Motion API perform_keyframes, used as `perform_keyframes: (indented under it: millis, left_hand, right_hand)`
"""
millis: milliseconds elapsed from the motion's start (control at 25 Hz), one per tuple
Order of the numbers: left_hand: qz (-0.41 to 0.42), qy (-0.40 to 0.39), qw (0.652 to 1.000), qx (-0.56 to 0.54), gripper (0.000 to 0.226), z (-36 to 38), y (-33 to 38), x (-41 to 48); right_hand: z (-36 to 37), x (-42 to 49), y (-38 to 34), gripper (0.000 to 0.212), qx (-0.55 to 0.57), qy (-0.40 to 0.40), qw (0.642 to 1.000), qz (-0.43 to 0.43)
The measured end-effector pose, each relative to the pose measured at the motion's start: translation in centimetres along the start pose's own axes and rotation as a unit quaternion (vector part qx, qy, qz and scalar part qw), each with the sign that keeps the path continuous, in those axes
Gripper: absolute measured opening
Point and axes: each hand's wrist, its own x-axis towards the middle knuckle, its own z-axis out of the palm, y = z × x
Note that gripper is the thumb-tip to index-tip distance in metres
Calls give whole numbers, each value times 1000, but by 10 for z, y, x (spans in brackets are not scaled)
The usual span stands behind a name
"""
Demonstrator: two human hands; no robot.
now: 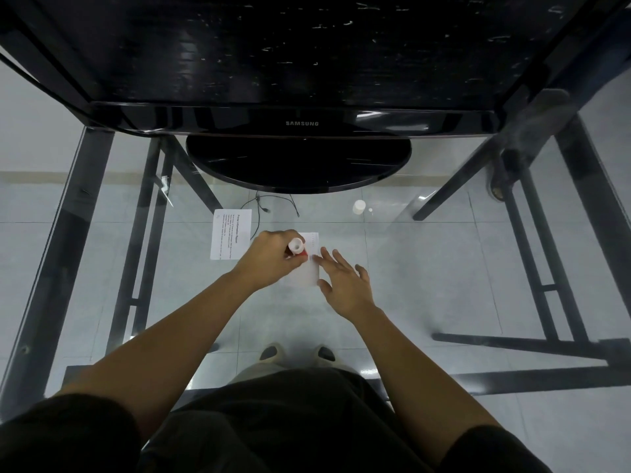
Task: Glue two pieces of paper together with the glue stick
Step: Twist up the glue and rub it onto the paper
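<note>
Clenching the glue stick [295, 248], the left hand [269, 259] met a paper piece [311, 268] mid-table; the right hand [345, 285] pressed it, fingers spread.

The left hand [271, 256] hides the glue stick's [296, 248] body and tip.
</note>
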Motion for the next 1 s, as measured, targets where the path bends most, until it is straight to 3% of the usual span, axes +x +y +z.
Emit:
perform_keyframes:
  millis: [200, 400, 600, 800, 1000]
  left_hand:
    - [20, -47, 998, -38, 19, 0, 2, -10]
    - [-34, 30, 999, 1, 22, -6, -6, -3]
    - [-7, -40, 999, -19, 20, -1, -8, -9]
    - [-85, 88, 992, -42, 14, -11, -17, -3]
    - [-43, 1, 998, -56, 22, -5, -20, -20]
  right_hand:
    - [2, 0, 2, 50, 1, 3, 1000, -4]
    - [2, 0, 2, 51, 3, 0, 1000, 0]
    - [0, 0, 0, 51, -7, -3, 1000, -1]
    - [0, -1, 0, 51, -2, 6, 1000, -3]
    - [-2, 1, -2, 51, -10, 9, 1000, -3]
